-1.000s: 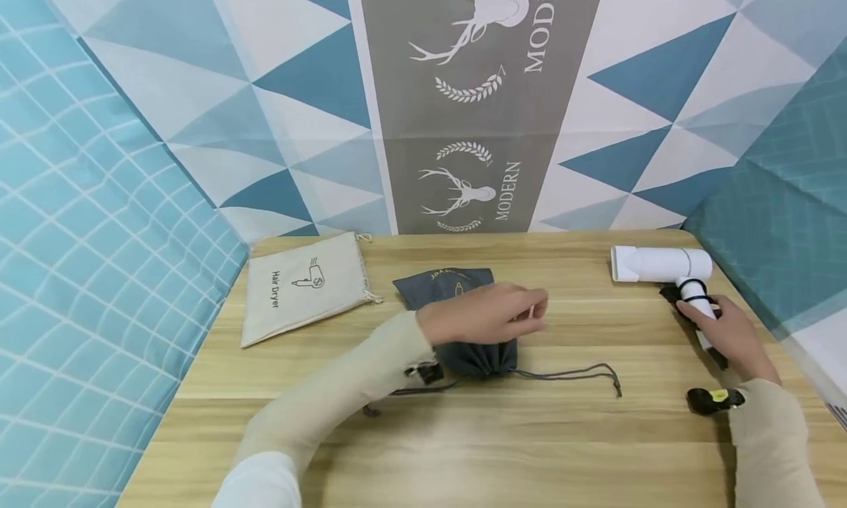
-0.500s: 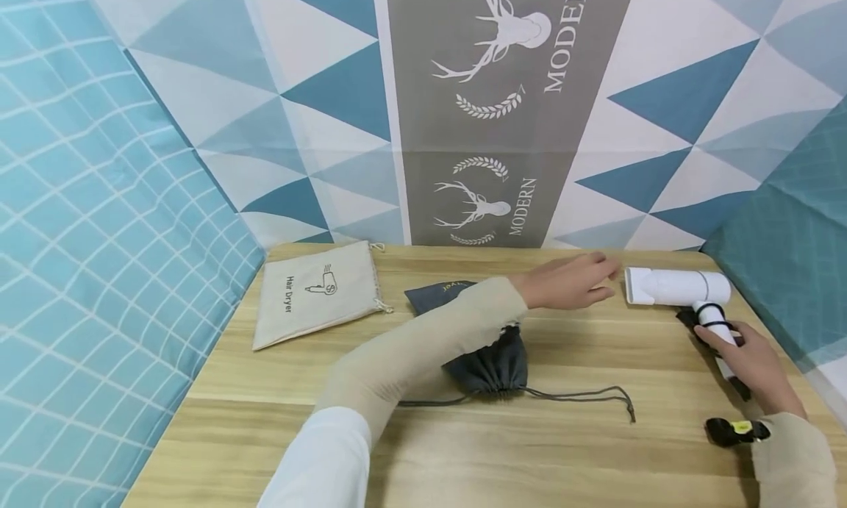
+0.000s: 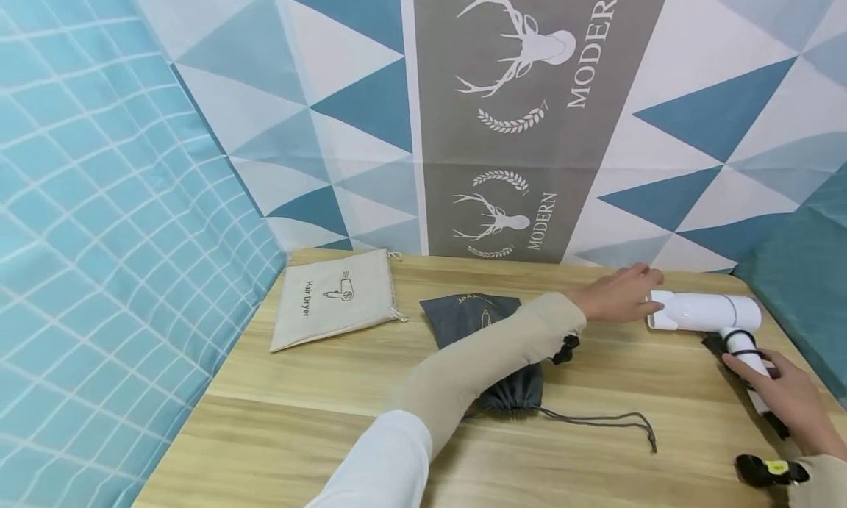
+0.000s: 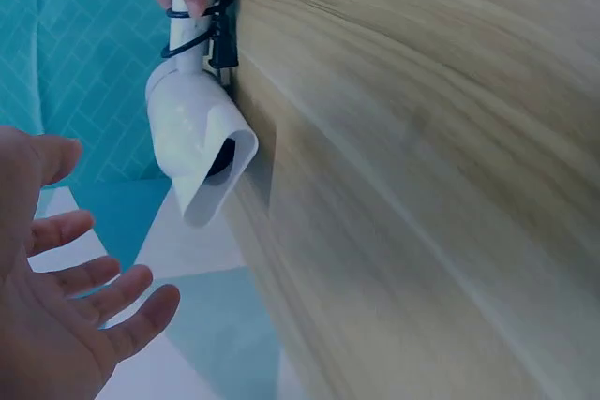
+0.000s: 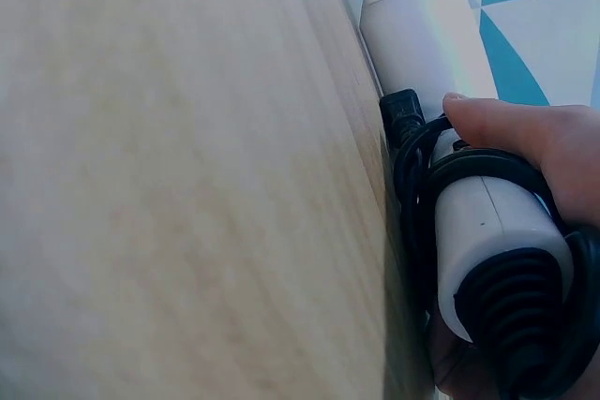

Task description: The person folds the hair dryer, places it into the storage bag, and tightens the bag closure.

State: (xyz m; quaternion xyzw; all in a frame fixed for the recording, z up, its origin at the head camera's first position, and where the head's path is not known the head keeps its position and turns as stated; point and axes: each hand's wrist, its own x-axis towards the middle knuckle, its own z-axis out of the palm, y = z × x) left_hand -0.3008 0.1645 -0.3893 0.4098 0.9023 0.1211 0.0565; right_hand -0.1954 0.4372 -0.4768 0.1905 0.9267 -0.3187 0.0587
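Note:
A white hair dryer (image 3: pixel 708 313) lies at the right of the table, its black cord (image 5: pixel 412 185) wrapped about the handle. My right hand (image 3: pixel 784 398) grips that handle, with the thumb along its side in the right wrist view. My left hand (image 3: pixel 615 295) reaches across to the dryer's nozzle end. Seen from the left wrist, its fingers (image 4: pixel 141 325) are spread and loosely bent, and a gap separates them from the nozzle (image 4: pixel 225 170). Under the left forearm is a dark grey drawstring pouch (image 3: pixel 463 320), partly hidden by the sleeve.
A cream drawstring pouch (image 3: pixel 360 306) printed "Hair Dryer" lies flat at the back left of the wooden table (image 3: pixel 278 420). The dark pouch's cord (image 3: pixel 609 420) trails to the right. A patterned wall covering (image 3: pixel 370 162) stands behind the table's back edge.
My left hand has moved right, from above the dark pouch to the dryer's nozzle end. My right hand keeps its grip on the handle. The head view has shifted.

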